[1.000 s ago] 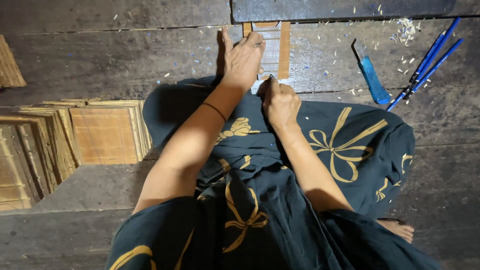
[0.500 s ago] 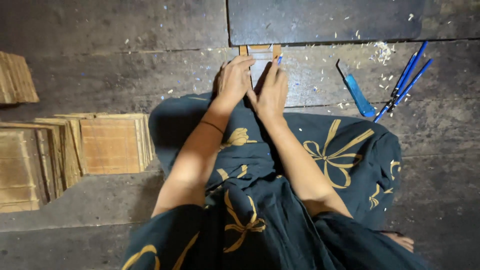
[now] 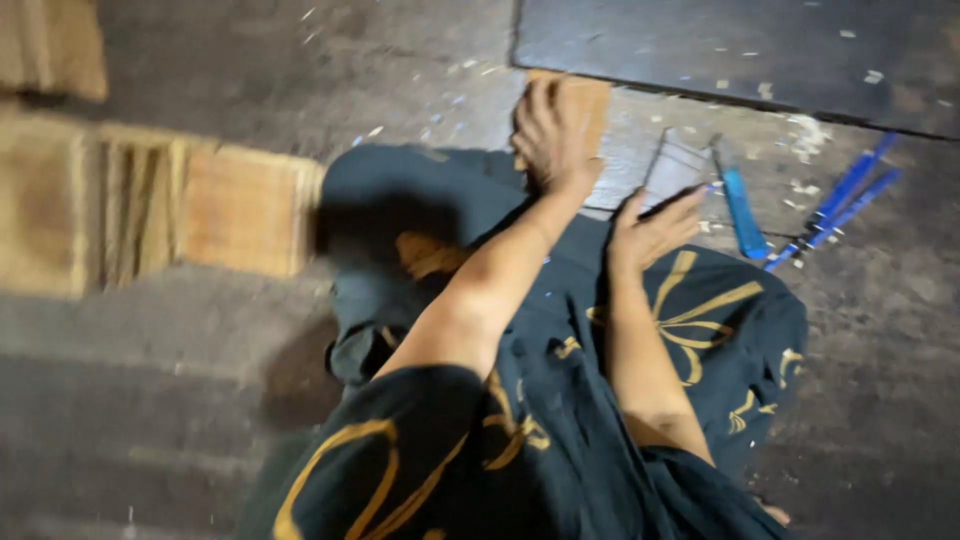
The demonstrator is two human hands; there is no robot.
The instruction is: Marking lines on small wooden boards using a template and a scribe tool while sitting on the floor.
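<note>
Dark, worn plank floor point(image 3: 180, 400), dusted with pale shavings; a darker slab point(image 3: 740, 45) sits along the top edge. Frame is motion-blurred.

Left hand point(image 3: 548, 135) is flat, fingers spread and extended, pressing on a light wooden piece point(image 3: 590, 100) that lies on the floor at the slab's edge. Not gripping it, just palm and fingers on top.

Right hand point(image 3: 648, 232) hovers just right of the left wrist, fingers loosely curled, thumb out. Something thin and dark shows at the fingertips; can't tell whether it's held or what it is.

Right of the hands: a blue knife point(image 3: 742, 210) lies on the floor, near but not touching the right hand. Further right, blue pliers point(image 3: 838, 205) lie apart from it, handles pointing up-right.

Left side: stacks of tan wooden sheets point(image 3: 150, 205) on the floor, well apart from both hands.

Person sits on the floor in dark cloth with a gold pattern point(image 3: 690, 320), covering the lap below both arms.
</note>
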